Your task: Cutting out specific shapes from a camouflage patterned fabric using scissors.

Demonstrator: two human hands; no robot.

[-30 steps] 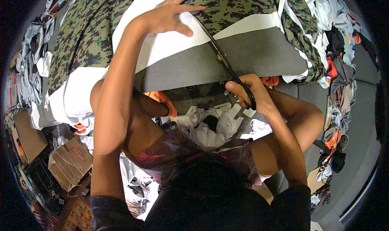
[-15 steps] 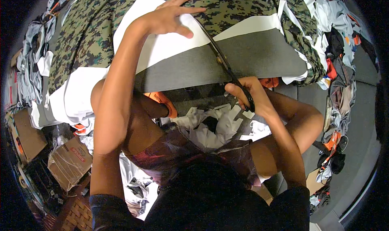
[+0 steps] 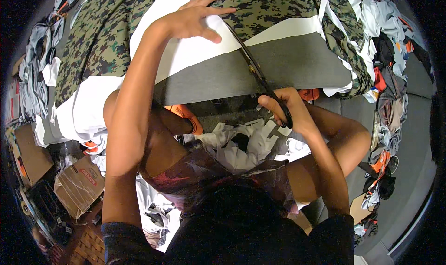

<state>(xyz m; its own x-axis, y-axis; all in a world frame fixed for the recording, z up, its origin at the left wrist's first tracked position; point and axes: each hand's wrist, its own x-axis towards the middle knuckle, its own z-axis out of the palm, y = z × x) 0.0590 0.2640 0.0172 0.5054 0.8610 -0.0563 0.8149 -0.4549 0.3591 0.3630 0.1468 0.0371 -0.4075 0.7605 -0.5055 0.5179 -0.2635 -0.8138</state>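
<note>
My left hand [image 3: 193, 22] lies with its fingers spread on a white sheet [image 3: 186, 56], which rests over camouflage-patterned fabric [image 3: 104, 39]. Whether the sheet is paper or cloth I cannot tell. In my right hand [image 3: 293, 110] is a long pair of dark scissors [image 3: 253, 65], its handles inside my curled fingers. The blades point up and to the left, look nearly closed, and reach the sheet's edge just right of my left hand. Below them stretches a dark grey flat surface [image 3: 292, 58].
White scraps [image 3: 251, 146] are heaped between my legs. Orange items [image 3: 186, 117] show beneath the grey surface. At the left stand cardboard boxes [image 3: 80, 186] beside piled grey cloth [image 3: 35, 86]. Mixed cloth scraps [image 3: 390, 86] line the right side.
</note>
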